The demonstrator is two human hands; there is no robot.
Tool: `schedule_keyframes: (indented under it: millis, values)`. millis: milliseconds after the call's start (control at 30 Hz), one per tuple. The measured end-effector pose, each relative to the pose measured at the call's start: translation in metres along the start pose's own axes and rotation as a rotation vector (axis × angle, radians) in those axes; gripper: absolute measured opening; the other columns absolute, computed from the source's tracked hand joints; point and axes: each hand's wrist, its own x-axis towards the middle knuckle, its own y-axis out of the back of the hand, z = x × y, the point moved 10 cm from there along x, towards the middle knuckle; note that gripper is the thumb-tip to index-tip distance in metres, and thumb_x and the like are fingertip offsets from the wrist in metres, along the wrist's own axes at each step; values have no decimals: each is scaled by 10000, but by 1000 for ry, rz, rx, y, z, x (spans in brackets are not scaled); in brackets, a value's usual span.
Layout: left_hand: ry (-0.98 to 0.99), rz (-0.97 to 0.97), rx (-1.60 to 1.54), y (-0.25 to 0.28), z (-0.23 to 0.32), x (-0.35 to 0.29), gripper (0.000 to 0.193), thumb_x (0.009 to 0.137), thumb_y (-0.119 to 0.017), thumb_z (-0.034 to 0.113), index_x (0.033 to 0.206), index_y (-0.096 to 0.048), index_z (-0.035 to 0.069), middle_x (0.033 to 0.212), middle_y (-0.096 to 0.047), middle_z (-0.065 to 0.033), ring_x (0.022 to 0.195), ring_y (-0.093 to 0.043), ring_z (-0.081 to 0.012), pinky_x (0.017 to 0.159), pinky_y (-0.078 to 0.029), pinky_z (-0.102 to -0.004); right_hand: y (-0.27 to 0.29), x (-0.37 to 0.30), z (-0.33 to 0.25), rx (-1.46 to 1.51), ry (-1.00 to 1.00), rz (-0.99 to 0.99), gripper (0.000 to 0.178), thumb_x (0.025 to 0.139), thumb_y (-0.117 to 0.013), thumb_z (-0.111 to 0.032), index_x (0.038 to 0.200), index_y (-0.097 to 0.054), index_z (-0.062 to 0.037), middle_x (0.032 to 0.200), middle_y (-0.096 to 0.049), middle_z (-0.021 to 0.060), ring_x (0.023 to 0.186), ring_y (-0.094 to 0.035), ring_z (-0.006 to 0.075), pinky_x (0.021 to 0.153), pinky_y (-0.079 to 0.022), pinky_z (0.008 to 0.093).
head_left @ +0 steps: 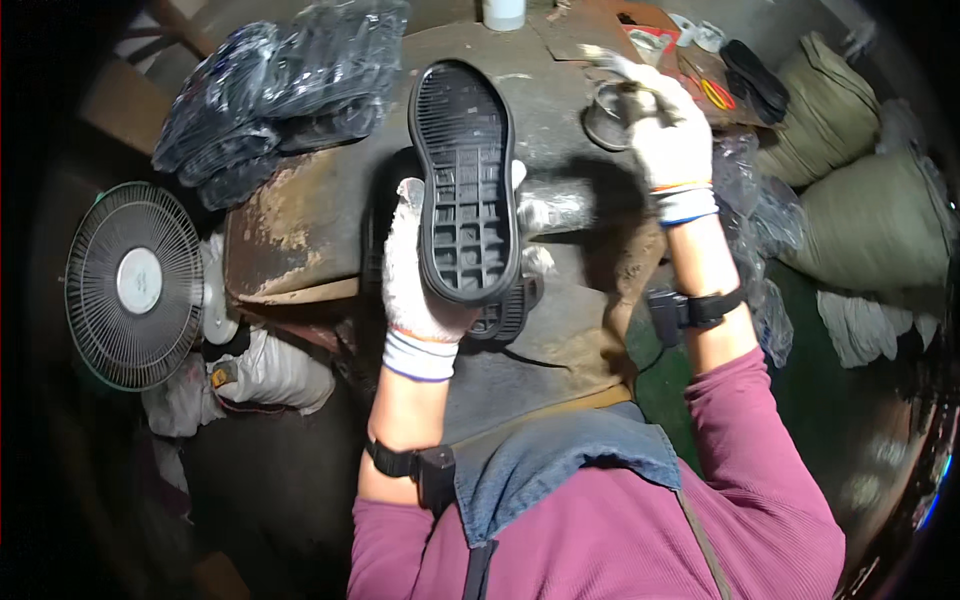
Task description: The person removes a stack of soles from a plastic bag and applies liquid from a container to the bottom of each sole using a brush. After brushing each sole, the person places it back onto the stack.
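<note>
A black shoe sole [465, 180] lies in my left hand [415, 270], its ribbed and gridded inner side facing up. The gloved fingers wrap it from below and along the left edge, and a fingertip shows at its right edge. Under it, another black sole [512, 312] is partly hidden. My right hand [672, 130], also gloved, is raised at the upper right, closed round a thin brush-like tool [612, 62] with a pale end; motion blur hides its details. Just left of that hand stands a small round tin [607, 118] on the worn table [300, 225].
Soles in clear plastic [325, 75] are piled at the table's far left. A white container [503, 14] stands at the back. Orange-handled scissors [717, 93] and a dark sole [755, 80] lie far right, near stuffed sacks [870, 215]. A fan [138, 280] stands left.
</note>
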Motion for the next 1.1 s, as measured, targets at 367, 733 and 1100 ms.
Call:
schedule_keyframes:
  millis: [367,733,1100]
  values:
    - [307,132,33,11,-42,-35,772,1075,-403,572,1606,-311,19,1608,-357,-305,1177,-586,-619,873,-504,-813,-45,-21,-60,-503,549,-138,298,957,-609,-33,1229,-726,-70,1148,-741,106,1031,-712,221,901,-562,319]
    - [117,-280,125,-6,-41,-19,694,1077,-372,596,1511,-478,64,1493,-555,-172,1340,-565,-341,1192,-406,-505,-60,-104,-105,620,-419,-327,167,909,-728,-103,1049,-759,-18,1064,-789,61,1001,-719,135,1081,-493,377]
    - [-38,306,508,23,30,-32,433,1117,-485,367,1375,-615,45,1190,-736,-126,977,-749,-264,851,-630,-415,-46,-112,-130,303,-271,-587,175,895,-775,-56,1069,-770,-36,1017,-760,48,1011,-710,162,939,-550,328]
